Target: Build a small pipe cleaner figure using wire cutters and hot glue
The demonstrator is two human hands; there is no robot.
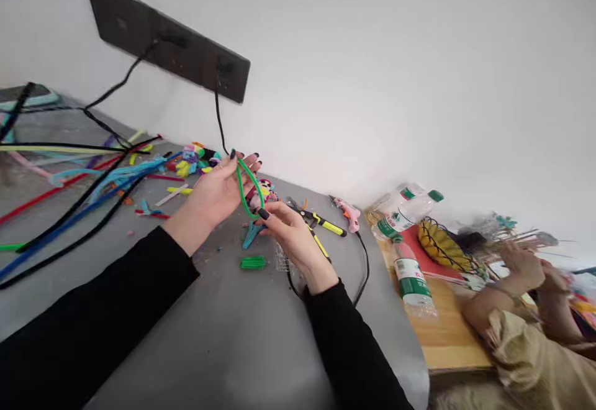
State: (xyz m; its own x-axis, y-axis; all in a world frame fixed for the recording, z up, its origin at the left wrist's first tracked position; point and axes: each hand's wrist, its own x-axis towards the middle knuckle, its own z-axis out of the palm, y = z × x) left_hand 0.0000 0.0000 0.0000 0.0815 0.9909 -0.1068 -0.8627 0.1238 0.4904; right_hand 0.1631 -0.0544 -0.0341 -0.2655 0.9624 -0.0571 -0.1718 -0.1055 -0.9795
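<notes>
My left hand [218, 192] is raised over the grey table [223, 323], palm up, its fingertips pinching the upper end of a green pipe cleaner [246, 187] bent into a loop. My right hand [291, 236] pinches the loop's lower end between thumb and finger. Both sleeves are black. Under the hands lie a folded green piece [252, 263], a teal piece [251, 234] and a small pink and red craft figure [263, 192].
Long coloured pipe cleaners [93, 180] and scraps spread at left. Yellow-handled pliers [321, 220] and a pink glue gun [348, 212] with black cord lie right. Bottles [410, 276] stand on a wooden table [442, 335], where another person's hands [526, 267] work. A wall outlet strip [177, 43] holds cables.
</notes>
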